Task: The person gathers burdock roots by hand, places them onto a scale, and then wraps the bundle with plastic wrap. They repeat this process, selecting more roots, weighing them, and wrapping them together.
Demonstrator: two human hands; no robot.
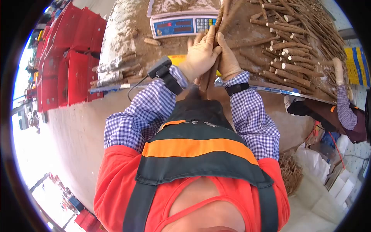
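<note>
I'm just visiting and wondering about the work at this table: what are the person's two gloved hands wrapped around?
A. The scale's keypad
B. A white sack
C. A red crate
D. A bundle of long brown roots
D: the left hand and right hand close together around a bundle of long brown roots that stands in front of the digital scale, with a heap of loose roots to the right.

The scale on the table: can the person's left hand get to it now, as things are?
Probably not at once: the left hand and right hand both clasp a bundle of roots. The scale lies just beyond, with nothing between.
</note>
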